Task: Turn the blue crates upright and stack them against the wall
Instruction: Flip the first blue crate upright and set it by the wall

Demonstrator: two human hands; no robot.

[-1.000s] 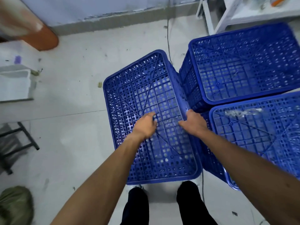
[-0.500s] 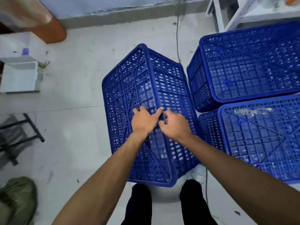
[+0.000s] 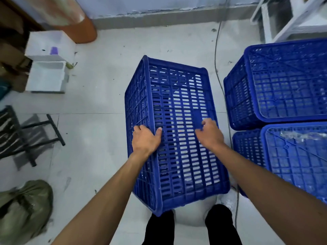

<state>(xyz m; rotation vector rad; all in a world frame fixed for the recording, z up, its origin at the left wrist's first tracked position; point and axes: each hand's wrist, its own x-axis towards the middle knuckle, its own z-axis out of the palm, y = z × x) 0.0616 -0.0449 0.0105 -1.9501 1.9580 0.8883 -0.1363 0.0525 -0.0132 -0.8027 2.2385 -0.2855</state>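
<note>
I had the crate (image 3: pixel 178 131) half-turned on its side, left hand (image 3: pixel 146 138) clamping its edge, right hand (image 3: pixel 209 133) hooking the slats; two crates (image 3: pixel 286 82) remained upside down, none stacked.

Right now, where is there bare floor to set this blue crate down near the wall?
Bare grey floor lies between the held blue slatted plastic crate and the wall's grey skirting, bordered left by the white boxes. The right side is crowded: two more blue crates and a white shelf frame.

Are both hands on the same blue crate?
Yes, the left hand grips its edge and the right hand grips the slotted side of the tipped crate.
</note>
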